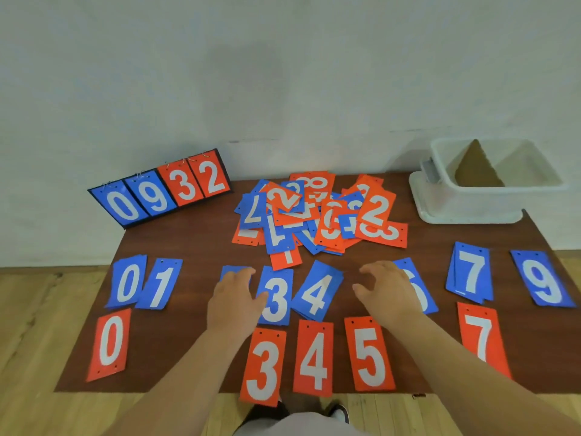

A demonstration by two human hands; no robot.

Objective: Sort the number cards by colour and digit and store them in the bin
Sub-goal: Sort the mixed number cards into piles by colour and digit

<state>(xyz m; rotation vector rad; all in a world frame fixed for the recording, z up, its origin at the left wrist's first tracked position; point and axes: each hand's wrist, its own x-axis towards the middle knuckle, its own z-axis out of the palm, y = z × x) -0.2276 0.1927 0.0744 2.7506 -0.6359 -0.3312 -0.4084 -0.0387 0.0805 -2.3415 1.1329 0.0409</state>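
just ahead of the left hand (234,298) and right hand (388,291), about midway between them, the unsorted pile of cards (317,215) sprawls side to side, both hands empty with fingers loosely spread, the bin (465,202) farther off beyond the right one.

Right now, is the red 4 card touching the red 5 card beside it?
Apart. The head view shows a strip of brown table between the red 4 card and the red 5 card, all along their facing edges.
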